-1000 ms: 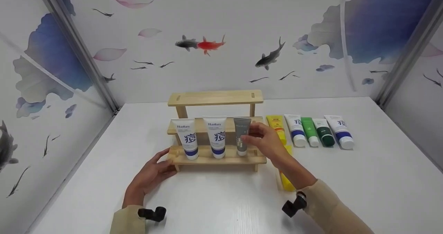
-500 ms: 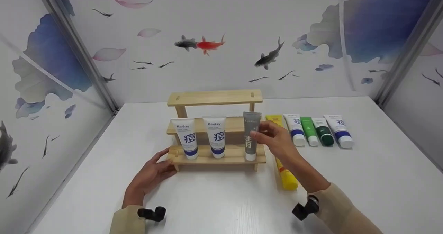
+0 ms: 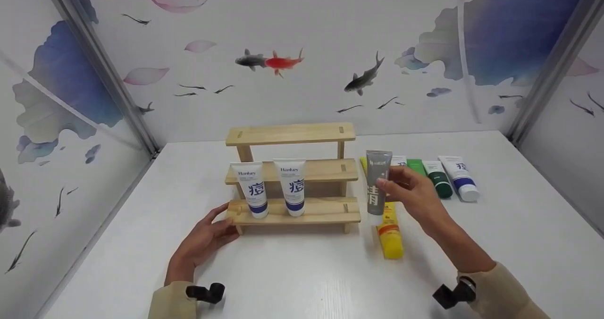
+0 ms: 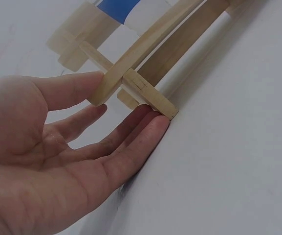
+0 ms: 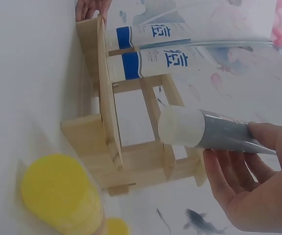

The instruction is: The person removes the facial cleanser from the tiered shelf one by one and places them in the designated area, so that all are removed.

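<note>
My left hand [image 3: 200, 243] half-spread, fingers loosely bent, thumb and fingertips touching left end of the wooden rack [image 3: 290, 133]; two white tubes [image 3: 293, 187] stand on its near shelf; grey tube [image 3: 377, 180] upright, cap down, raised just right of rack, pinched between thumb and fingers of my right hand [image 3: 417, 198]; yellow tube [image 3: 390, 241] lies below, more tubes [image 3: 460, 177] far right

On the bottom step [image 3: 325, 210] of the rack [image 3: 290, 132], a left tube [image 3: 253, 190] and a middle tube [image 3: 292, 187] are standing; the left grip [image 3: 203, 241] is holding its left end. Rightward, the right grip [image 3: 417, 194] is holding a third tube [image 3: 377, 182] above the desk [image 3: 292, 276], where a fourth tube [image 3: 390, 238] is lying before a row of tubes [image 3: 458, 180].
</note>
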Demonstrator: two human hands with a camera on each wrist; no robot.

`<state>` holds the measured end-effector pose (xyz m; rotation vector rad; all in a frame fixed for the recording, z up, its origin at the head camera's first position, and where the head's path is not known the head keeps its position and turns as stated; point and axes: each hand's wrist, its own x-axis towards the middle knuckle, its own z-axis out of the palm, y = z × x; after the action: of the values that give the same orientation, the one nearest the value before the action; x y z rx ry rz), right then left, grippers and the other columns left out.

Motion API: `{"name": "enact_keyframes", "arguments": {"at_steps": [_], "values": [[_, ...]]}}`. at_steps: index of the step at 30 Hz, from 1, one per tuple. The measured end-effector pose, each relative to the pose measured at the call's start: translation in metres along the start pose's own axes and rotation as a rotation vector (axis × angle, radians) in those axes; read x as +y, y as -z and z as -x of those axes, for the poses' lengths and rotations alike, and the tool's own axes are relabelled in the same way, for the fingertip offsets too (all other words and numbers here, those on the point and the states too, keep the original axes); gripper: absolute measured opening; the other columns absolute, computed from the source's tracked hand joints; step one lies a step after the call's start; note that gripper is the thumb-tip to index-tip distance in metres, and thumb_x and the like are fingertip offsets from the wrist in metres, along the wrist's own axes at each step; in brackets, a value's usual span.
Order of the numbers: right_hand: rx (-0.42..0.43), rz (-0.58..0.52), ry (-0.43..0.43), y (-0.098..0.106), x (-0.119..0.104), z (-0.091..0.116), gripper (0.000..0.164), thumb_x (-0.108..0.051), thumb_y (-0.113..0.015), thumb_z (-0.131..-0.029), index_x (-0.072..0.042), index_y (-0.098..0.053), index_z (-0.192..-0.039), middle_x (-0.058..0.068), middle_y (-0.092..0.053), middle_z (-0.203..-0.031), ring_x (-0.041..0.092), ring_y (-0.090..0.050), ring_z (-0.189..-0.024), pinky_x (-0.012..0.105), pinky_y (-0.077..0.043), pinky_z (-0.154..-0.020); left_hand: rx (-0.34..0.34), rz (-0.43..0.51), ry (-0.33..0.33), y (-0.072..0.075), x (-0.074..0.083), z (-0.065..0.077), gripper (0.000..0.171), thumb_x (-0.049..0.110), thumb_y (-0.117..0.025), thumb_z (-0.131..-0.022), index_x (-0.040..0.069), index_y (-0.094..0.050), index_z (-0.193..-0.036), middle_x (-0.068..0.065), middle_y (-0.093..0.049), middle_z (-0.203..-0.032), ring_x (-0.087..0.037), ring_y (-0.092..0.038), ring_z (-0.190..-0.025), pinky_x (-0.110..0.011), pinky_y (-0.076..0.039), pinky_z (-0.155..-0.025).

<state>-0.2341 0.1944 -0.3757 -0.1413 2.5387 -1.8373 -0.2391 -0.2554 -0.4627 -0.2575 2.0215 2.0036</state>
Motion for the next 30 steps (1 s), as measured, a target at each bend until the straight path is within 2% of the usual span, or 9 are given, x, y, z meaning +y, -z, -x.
{"name": "enact_keyframes", "arguments": {"at_steps": [3,6,16,23,30], "values": [[0.008,0.012,0.018,0.01,0.003,0.004,0.062,-0.041,-0.066,-0.096,-0.01,-0.046,-0.146,0.018,-0.056,-0.136,0.026,-0.061,-0.114,0.024,-0.059,-0.086,-0.002,0.002,-0.001,0.001,0.001,0.0,0.062,0.02,-0.053,-0.103,0.021,-0.026,-0.159,-0.023,-0.048,-0.149,-0.026,-0.059,-0.122,-0.043,-0.046,-0.113],[0.008,0.017,0.025,0.018,0.008,0.006,0.062,-0.039,-0.066,-0.096,-0.01,-0.045,-0.147,0.02,-0.057,-0.132,0.023,-0.065,-0.107,0.023,-0.06,-0.081,0.002,0.003,0.001,0.001,0.001,0.001,0.062,0.021,-0.053,-0.103,0.021,-0.026,-0.159,-0.023,-0.048,-0.148,-0.026,-0.06,-0.121,-0.043,-0.045,-0.114],[-0.013,0.047,-0.03,0.037,0.024,-0.005,0.073,-0.044,-0.068,-0.093,-0.011,-0.039,-0.151,0.021,-0.056,-0.138,0.025,-0.066,-0.111,0.027,-0.061,-0.085,-0.022,-0.013,-0.017,0.001,0.001,0.003,0.062,0.018,-0.048,-0.105,0.017,-0.021,-0.16,-0.026,-0.044,-0.151,-0.027,-0.057,-0.125,-0.044,-0.044,-0.114],[-0.081,0.06,-0.079,0.053,0.044,-0.016,0.078,-0.043,-0.065,-0.096,-0.009,-0.029,-0.156,0.025,-0.05,-0.146,0.019,-0.068,-0.101,0.024,-0.06,-0.085,0.004,-0.003,-0.008,0.0,0.0,0.001,0.06,0.016,-0.048,-0.104,0.02,-0.025,-0.159,-0.024,-0.047,-0.149,-0.026,-0.059,-0.122,-0.042,-0.047,-0.112],[-0.151,0.077,-0.154,0.067,0.06,-0.025,0.078,-0.043,-0.063,-0.097,-0.008,-0.026,-0.157,0.027,-0.046,-0.149,0.017,-0.067,-0.101,0.027,-0.06,-0.087,-0.013,-0.012,-0.012,0.0,0.001,0.003,0.061,0.018,-0.048,-0.105,0.018,-0.022,-0.16,-0.026,-0.044,-0.151,-0.027,-0.058,-0.124,-0.044,-0.045,-0.114]]}}
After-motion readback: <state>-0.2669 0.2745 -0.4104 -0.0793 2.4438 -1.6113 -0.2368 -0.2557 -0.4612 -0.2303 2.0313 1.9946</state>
